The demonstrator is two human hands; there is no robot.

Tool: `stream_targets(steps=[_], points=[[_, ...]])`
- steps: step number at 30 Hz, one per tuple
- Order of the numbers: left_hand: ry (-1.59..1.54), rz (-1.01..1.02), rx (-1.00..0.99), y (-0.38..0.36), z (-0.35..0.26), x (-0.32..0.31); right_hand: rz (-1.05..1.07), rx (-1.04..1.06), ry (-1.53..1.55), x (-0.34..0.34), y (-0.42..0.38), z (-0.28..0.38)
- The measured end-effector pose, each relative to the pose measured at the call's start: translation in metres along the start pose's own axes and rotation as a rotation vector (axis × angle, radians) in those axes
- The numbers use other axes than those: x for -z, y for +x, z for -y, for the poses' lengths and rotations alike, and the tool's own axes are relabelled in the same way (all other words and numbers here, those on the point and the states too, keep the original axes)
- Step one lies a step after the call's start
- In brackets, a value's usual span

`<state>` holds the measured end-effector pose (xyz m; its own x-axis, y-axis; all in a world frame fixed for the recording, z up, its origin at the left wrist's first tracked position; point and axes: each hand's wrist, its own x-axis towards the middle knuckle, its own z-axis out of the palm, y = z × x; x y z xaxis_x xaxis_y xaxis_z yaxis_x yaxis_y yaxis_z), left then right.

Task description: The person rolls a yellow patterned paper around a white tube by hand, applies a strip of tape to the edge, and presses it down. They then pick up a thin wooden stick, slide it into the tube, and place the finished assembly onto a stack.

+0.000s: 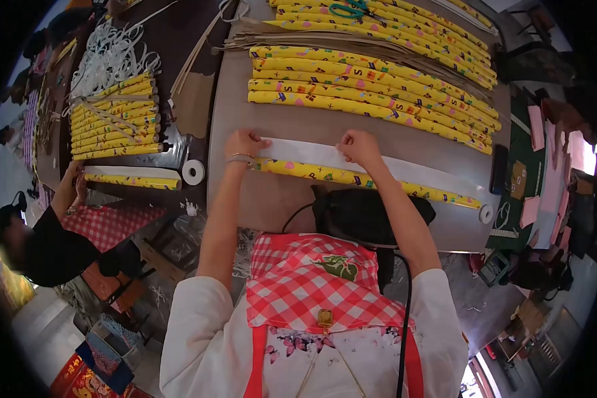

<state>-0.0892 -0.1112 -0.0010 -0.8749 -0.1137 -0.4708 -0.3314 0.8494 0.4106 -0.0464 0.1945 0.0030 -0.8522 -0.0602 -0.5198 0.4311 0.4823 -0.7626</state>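
Note:
A roll of yellow patterned wrapping paper (pixel 325 174) lies lengthwise before me on the table, its white underside (pixel 305 151) exposed along the far side. My left hand (pixel 244 144) is closed at the left end of the sheet, thumb and fingers pinching its far corner. Farther right, my right hand (pixel 360 147) makes a pinch at the sheet's far edge; the exact grip is partly hidden by the fingers. A small tape roll (pixel 486 213) sits by the right end of the paper.
Several finished yellow rolls (pixel 371 93) lie beyond my hands, with green scissors (pixel 349 8) on the farthest ones. A black bag (pixel 371 215) is at the near table edge, a phone (pixel 499 169) at the right. On the left, a co-worker (pixel 53 232) handles another roll (pixel 132 178).

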Motion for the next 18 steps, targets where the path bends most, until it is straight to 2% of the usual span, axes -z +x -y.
stream_targets(steps=[1, 3, 5, 7, 8, 10, 11, 12, 13, 15, 16, 18], points=[[0.004, 0.004, -0.007, 0.0, 0.0, 0.002, 0.006, -0.003, 0.001, 0.004, 0.001, -0.002], [-0.012, -0.014, -0.001, 0.002, 0.006, 0.009, 0.01, -0.129, 0.274, 0.013, 0.003, 0.0], [-0.023, -0.033, -0.001, 0.002, 0.009, 0.016, 0.034, -0.129, 0.285, 0.014, 0.003, 0.0], [0.046, 0.017, -0.098, 0.002, 0.008, 0.019, 0.051, -0.126, 0.289, 0.011, 0.002, -0.003], [0.044, 0.017, -0.1, 0.002, 0.011, 0.013, 0.022, -0.069, 0.287, 0.007, 0.002, -0.008], [0.17, -0.163, -0.225, -0.003, 0.021, -0.004, -0.014, -0.015, 0.289, -0.001, -0.006, -0.011], [0.171, -0.158, -0.229, -0.015, 0.012, -0.008, -0.137, 0.112, 0.079, -0.008, -0.016, -0.008], [0.209, -0.327, -0.33, -0.033, -0.007, -0.013, -0.258, 0.238, -0.134, -0.013, -0.021, -0.005], [0.246, -0.496, -0.43, -0.046, -0.024, -0.022, -0.259, 0.232, -0.134, -0.018, -0.022, -0.002], [-0.026, -0.288, -0.539, -0.054, -0.049, -0.044, -0.254, 0.2, -0.032, -0.027, -0.023, 0.002], [-0.029, -0.285, -0.542, -0.056, -0.062, -0.055, -0.257, 0.197, -0.034, -0.031, -0.021, 0.0], [-0.142, -0.089, -0.431, -0.052, -0.085, -0.071, -0.223, 0.191, -0.134, -0.035, -0.015, -0.005]])
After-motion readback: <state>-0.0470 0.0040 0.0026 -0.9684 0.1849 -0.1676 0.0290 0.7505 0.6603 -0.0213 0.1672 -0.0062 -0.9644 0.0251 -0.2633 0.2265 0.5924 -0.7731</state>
